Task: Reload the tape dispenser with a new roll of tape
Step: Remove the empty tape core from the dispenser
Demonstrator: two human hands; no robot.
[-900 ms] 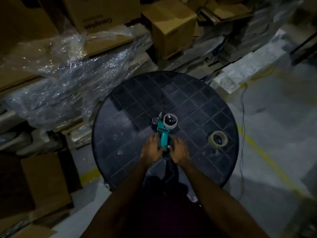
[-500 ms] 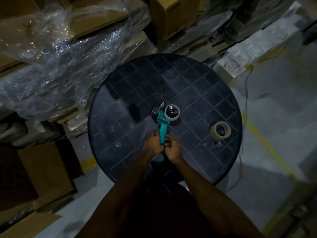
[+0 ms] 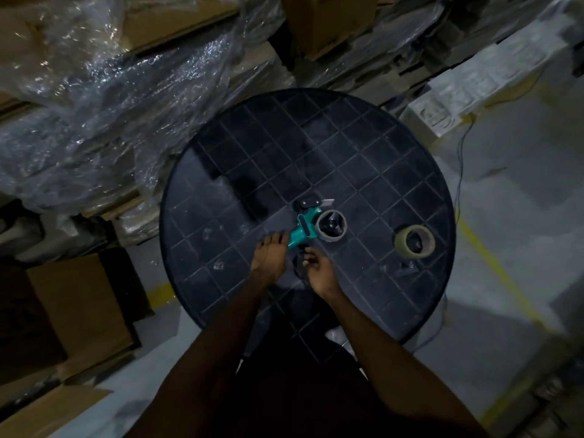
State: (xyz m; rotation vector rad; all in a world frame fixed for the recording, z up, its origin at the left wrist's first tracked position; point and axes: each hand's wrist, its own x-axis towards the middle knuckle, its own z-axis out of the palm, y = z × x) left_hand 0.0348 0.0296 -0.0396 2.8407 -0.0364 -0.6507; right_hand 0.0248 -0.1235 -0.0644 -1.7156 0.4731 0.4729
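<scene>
A teal tape dispenser [image 3: 304, 230] lies on the round black table [image 3: 316, 147], near its middle. Its hub carries a thin, nearly used-up ring of tape [image 3: 331, 229]. My left hand [image 3: 271, 257] grips the lower end of the teal handle. Just right of that handle end sits my right hand [image 3: 320, 273], fingers loosely curled, with nothing seen in it. A fuller roll of yellowish tape [image 3: 414, 241] lies flat on the table to the right, apart from both hands.
Crumpled clear plastic sheeting [image 3: 110, 99] and cardboard boxes [image 3: 328, 20] crowd the table's far and left sides. More cardboard [image 3: 79, 305] leans at the lower left. A thin cable [image 3: 459, 172] and yellow floor line [image 3: 493, 263] run along the right.
The dispenser has swung so its handle points lower left and its head right. My right hand has come off the handle. The camera has moved closer over the table.
</scene>
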